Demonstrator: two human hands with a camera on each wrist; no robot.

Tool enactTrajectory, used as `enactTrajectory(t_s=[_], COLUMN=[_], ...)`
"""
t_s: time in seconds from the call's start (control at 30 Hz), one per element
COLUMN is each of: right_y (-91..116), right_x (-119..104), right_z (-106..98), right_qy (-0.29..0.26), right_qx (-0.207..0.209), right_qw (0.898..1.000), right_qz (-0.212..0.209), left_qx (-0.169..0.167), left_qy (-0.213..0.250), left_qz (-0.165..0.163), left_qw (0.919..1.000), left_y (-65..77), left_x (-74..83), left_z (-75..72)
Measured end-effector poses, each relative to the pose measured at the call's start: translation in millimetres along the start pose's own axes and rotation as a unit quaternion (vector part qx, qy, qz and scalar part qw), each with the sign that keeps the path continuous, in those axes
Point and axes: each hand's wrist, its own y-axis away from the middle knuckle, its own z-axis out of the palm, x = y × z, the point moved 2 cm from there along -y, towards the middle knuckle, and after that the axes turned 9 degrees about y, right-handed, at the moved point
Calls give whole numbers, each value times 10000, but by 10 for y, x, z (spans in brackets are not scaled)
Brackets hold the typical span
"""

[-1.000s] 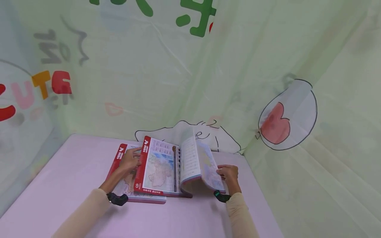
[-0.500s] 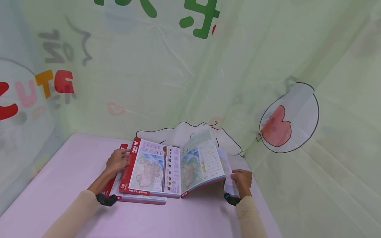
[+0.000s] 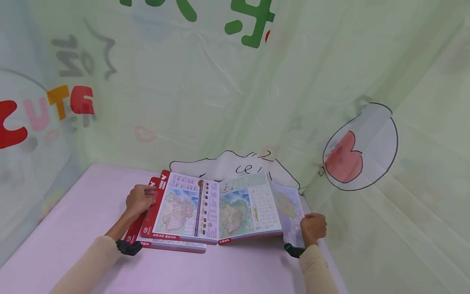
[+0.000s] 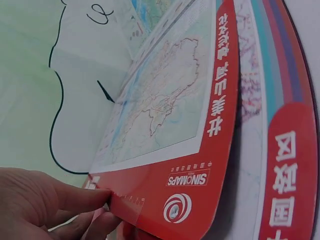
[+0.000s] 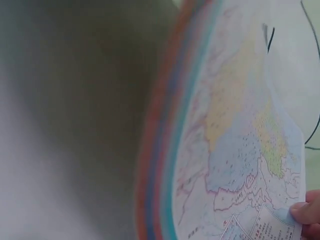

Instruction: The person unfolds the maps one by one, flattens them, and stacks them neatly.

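A laminated folding map (image 3: pixel 180 210) with a red left border lies spread in panels. Its middle panel (image 3: pixel 235 214) tilts up off the table toward the right, and a further map panel (image 3: pixel 290 206) shows behind it. My left hand (image 3: pixel 140 199) pinches the red left edge between thumb and fingers, as the left wrist view shows. At the outer right edge, my right hand (image 3: pixel 313 227) holds the far panel, its thumb on the printed face in the right wrist view. A second red-bordered map (image 4: pixel 287 175) lies partly covered beneath the first.
The pink tabletop (image 3: pixel 220 271) runs in front of the maps. A pale green printed curtain (image 3: pixel 198 102) hangs behind and along both sides. Dark wrist cameras sit on the left wrist (image 3: pixel 128 247) and right wrist (image 3: pixel 293 250).
My left hand has drawn the red edge leftward, and my right hand has moved right with the far panel. The upright middle panel has swung down to the right, so the map lies wider.
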Motion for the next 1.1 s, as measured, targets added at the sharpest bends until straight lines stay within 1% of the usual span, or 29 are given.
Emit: enactTrajectory(t_s=[0.07, 0.27, 0.47, 0.6, 0.83, 0.97, 1.1], right_y=[-40, -109, -157, -197, -274, -304, -314], right_x=[58, 191, 314, 341, 413, 441, 497], right_z=[37, 122, 172, 205, 262, 317, 377], right_qy=[55, 182, 340, 355, 404, 459, 240], right_qx=[25, -98, -51, -19, 49, -14, -39], right_qw=[10000, 9996, 9984, 9981, 9970, 9966, 9972], right_qz=[29, 203, 443, 509, 657, 679, 703], left_qx=[87, 258, 399, 493, 655, 748, 823], left_qy=[-53, -300, -467, -562, -673, -766, -869], left_qz=[-44, -49, -2, 55, 106, 173, 189], left_qw=[9999, 9992, 9981, 9972, 9955, 9941, 9926], left_y=[6, -11, 4, 8, 29, 15, -12], left_x=[-7, -33, -55, -48, -36, -71, -120], left_z=[-18, -75, -104, -111, -78, -72, -58])
